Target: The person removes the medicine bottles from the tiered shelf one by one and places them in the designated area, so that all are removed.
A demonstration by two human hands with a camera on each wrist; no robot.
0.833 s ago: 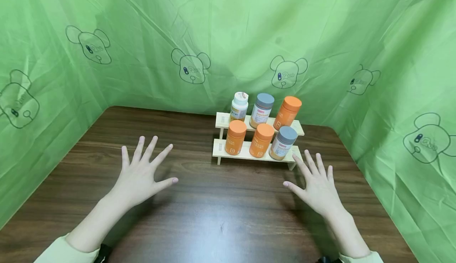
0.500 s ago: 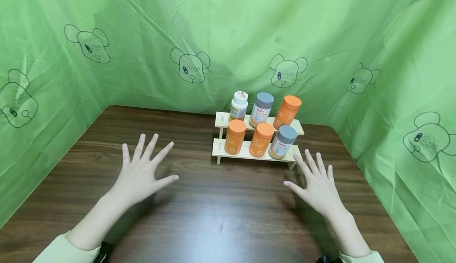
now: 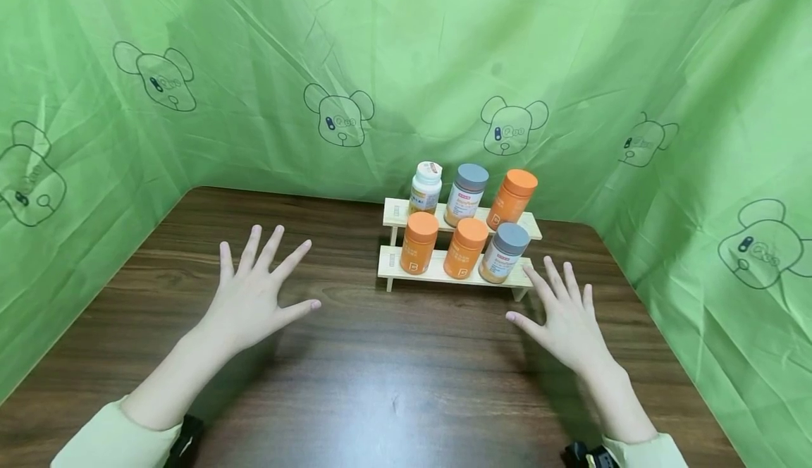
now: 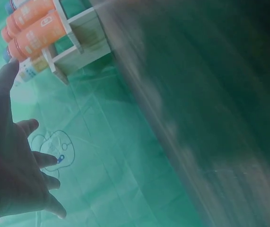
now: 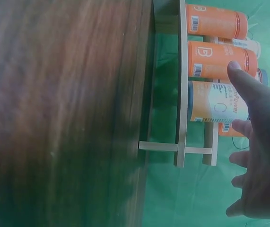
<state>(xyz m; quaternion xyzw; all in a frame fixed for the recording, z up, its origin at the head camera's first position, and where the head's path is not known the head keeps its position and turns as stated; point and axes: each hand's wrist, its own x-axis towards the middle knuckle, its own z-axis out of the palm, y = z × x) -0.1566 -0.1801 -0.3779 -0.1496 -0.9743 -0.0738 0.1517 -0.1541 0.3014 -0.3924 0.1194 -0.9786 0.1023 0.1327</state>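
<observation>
My left hand (image 3: 247, 306) hovers over the left part of the table, fingers spread, holding nothing. On the right, my right hand (image 3: 569, 327) is also spread and holds nothing, its fingertips close to the front right corner of a two-tier wooden rack (image 3: 393, 262). The lower tier bears two orange bottles, one on the left (image 3: 419, 244) and one in the middle (image 3: 466, 249), and a grey-capped bottle (image 3: 504, 254) at the right end. On the upper tier stand a white bottle (image 3: 426, 189), another grey-capped bottle (image 3: 466, 195) and a third orange bottle (image 3: 511, 200).
The dark wood-grain table (image 3: 380, 383) runs back to a green curtain (image 3: 419, 45) printed with bear heads, which encloses the back and both sides. Behind the rack, the curtain hangs close. A black strap (image 3: 184, 440) circles the left wrist, and a black device (image 3: 588, 455) sits at the right.
Both hands have shifted slightly forward, away from the body, with fingers still spread. The rack and bottles stay where they were.
</observation>
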